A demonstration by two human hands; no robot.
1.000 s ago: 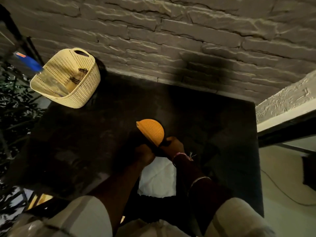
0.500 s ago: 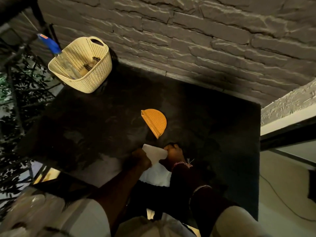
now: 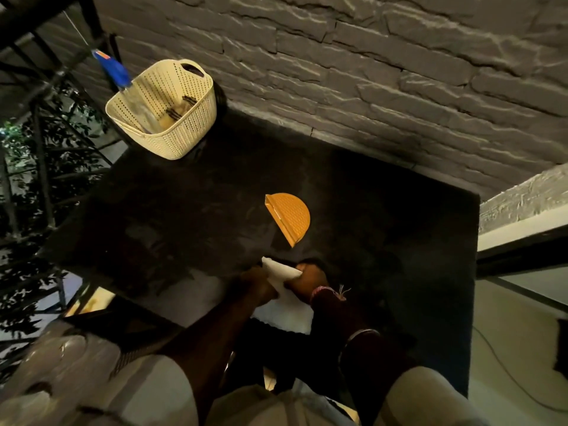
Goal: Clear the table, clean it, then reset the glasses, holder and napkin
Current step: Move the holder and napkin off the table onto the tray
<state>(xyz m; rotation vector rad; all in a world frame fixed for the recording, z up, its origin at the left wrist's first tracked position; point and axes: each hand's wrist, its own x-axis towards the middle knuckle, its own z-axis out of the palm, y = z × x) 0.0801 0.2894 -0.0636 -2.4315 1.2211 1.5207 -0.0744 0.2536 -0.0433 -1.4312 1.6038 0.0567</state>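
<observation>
At the near edge of the dark table (image 3: 384, 241), a person folds a white napkin (image 3: 281, 270), the left hand (image 3: 256, 282) closed on its left side and the right hand (image 3: 307, 279) pinching its right side; more white cloth hangs below the hands, over the table edge. A band circles the right wrist, and pale sleeves show at the bottom of the view.

Just beyond the hands, apart from the napkin, the orange half-round holder (image 3: 290, 218) stands on the table near its middle, its slot empty. The table around it is bare, and no glasses can be made out on it in the dim light.

The step in hand appears to be the reset: the holder is out and the napkin is being shaped to fit it. The next move likely calls for carrying the folded napkin forward and slipping it upright into the narrow slot, with the light holder steadied so it does not slide or tip.

At the far left corner, against the grey brick wall (image 3: 368, 72), sits a cream perforated basket (image 3: 184, 139). A spray bottle leans inside it, its blue head (image 3: 113, 69) sticking out over the rim, beside some dark-and-tan items too dim to name. Railings and foliage lie beyond the table's left side.
</observation>
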